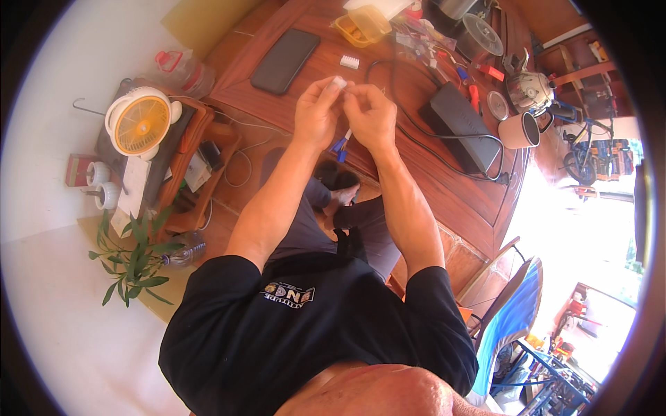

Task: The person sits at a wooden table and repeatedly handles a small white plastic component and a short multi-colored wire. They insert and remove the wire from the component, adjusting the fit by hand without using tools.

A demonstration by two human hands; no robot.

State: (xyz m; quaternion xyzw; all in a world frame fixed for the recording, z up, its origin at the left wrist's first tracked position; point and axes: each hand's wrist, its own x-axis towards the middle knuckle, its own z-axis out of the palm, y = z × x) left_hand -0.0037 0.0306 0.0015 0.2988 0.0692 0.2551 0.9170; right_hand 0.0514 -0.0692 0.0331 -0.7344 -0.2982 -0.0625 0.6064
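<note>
Hands meet above wooden table. Left hand and right hand both pinch a small white connector between fingertips, blue wires hanging below. Phone and black box lie nearby.

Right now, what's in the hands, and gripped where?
A small white connector-like piece is pinched at its end by the left hand fingertips; the right hand meets it from the other side. Blue-tipped wires hang below the hands.
</note>
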